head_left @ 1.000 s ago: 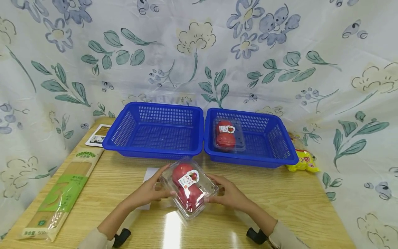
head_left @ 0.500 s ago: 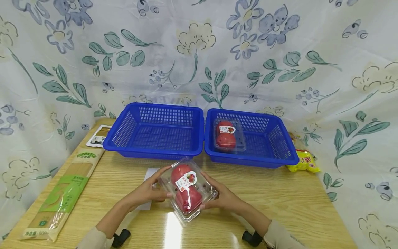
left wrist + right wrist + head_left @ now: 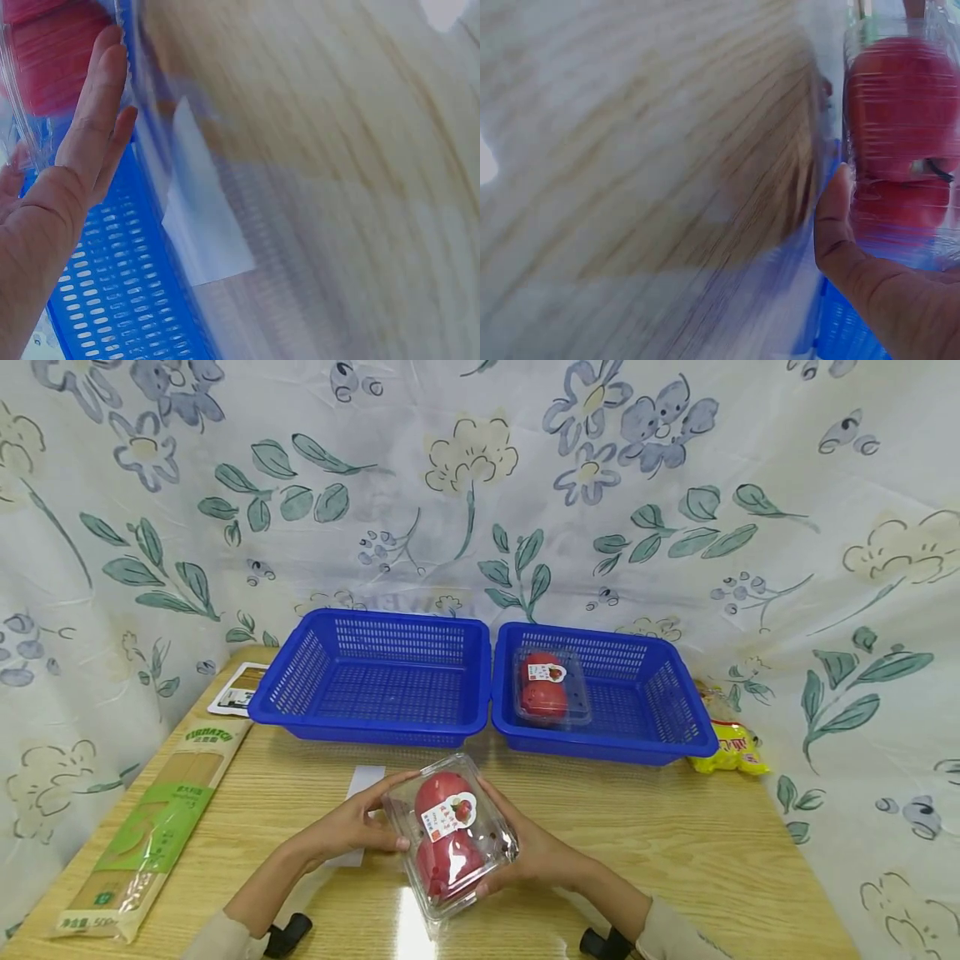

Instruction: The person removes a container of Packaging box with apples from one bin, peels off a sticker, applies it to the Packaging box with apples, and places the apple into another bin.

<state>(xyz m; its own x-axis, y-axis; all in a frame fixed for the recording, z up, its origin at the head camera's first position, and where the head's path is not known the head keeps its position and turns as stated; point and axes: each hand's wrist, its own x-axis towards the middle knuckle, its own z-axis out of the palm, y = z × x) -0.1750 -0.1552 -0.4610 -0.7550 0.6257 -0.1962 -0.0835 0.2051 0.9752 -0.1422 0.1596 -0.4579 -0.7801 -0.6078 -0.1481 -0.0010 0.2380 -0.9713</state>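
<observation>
Both hands hold a clear plastic box of apples (image 3: 448, 817) between them, tilted above the table in front of the baskets. Two red apples and a white label show through its lid. My left hand (image 3: 345, 828) grips the box's left side, thumb at the near edge. On the right side, my right hand (image 3: 536, 852) grips it with the thumb low at the near corner. The right wrist view shows the thumb against the box's side, with red apples (image 3: 904, 112) behind the plastic. In the left wrist view, the fingers (image 3: 94, 112) lie along the box.
Two blue baskets stand at the back: the left basket (image 3: 367, 727) is bare inside, the right basket (image 3: 615, 745) holds a similar apple box (image 3: 577, 693). A noodle pack (image 3: 153, 827) lies left, a yellow packet (image 3: 731, 752) right. White paper (image 3: 365, 781) lies near my left hand.
The apple box has turned somewhat and come slightly nearer the front edge. My right hand has shifted left and down with it; the left hand keeps its hold.
</observation>
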